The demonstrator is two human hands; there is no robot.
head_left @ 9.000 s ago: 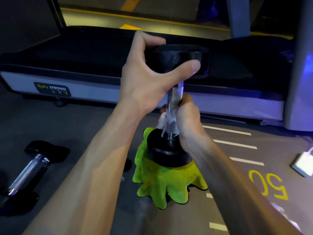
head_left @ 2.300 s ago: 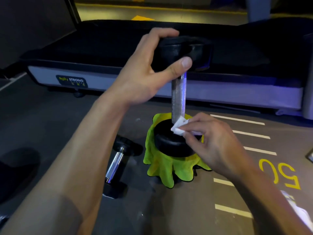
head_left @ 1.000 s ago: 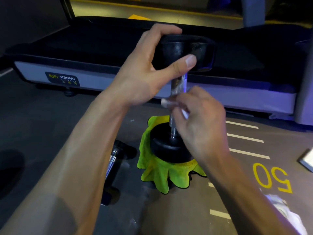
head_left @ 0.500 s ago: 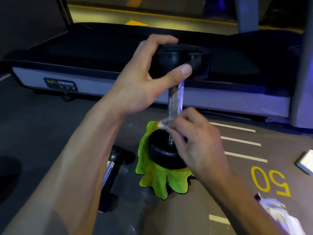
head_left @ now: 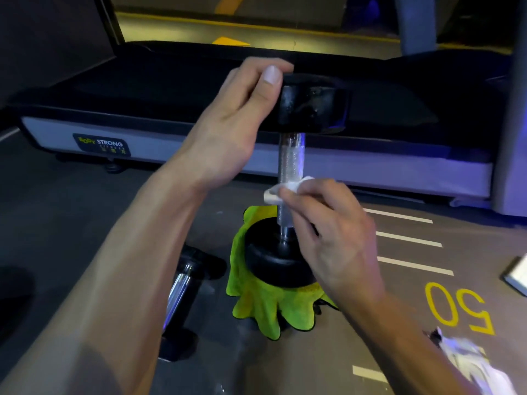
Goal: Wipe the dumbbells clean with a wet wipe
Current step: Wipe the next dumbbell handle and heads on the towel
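Observation:
A black dumbbell (head_left: 291,158) with a chrome knurled handle stands upright on a crumpled green cloth (head_left: 265,306) on the floor. My left hand (head_left: 236,121) grips its upper black head from the left side, fingers curled over the top. My right hand (head_left: 328,235) pinches a small folded white wet wipe (head_left: 288,188) against the lower part of the chrome handle, just above the bottom head. A second dumbbell (head_left: 182,295) lies on the floor to the left, partly hidden behind my left forearm.
A treadmill (head_left: 370,169) with a black belt and grey side rail runs across the back. White lines and a yellow "50" (head_left: 456,306) mark the floor at right. A crumpled white packet (head_left: 470,363) lies at lower right, a white object (head_left: 517,276) at the right edge.
My right hand and the wipe sit slightly to the right on the chrome handle. My left hand has shifted its hold on the top head, with the thumb no longer across the front.

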